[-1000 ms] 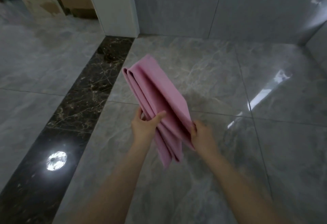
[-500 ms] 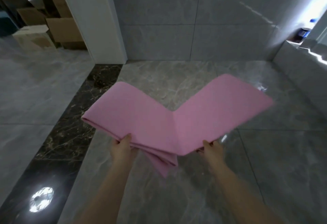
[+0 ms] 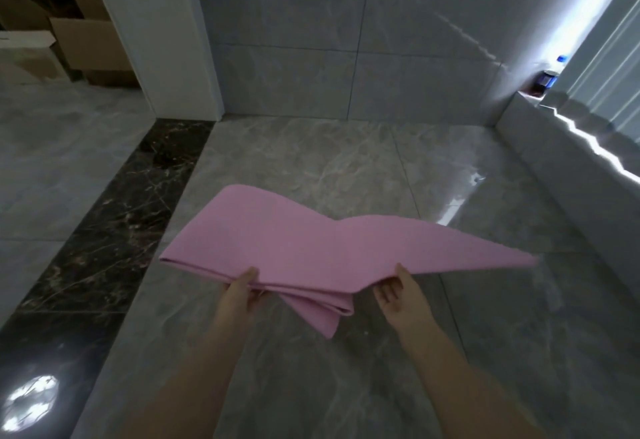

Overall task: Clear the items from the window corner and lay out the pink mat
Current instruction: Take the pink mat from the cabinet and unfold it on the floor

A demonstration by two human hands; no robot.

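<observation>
Above the shiny grey floor (image 3: pixel 311 168) you hold the pink mat (image 3: pixel 311 251), half unfolded. Your left hand (image 3: pixel 239 294) pinches its near edge, thumb on top. Your right hand (image 3: pixel 398 294) grips the other near edge, fingers tucked underneath.

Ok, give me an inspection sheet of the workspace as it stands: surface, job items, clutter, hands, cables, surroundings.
Surface: glossy grey marble floor, with a dark marble strip on the left.
Job's things: pink mat partly unfolded, held in the air above the floor, with folded layers hanging beneath.
Clutter: small bottles on the window ledge in the corner.
Hands: left hand grips the mat's near edge; right hand holds the edge, its grip partly hidden.
Cables: nothing seen.
Surroundings: tiled wall, white pillar, cardboard boxes beyond.
</observation>
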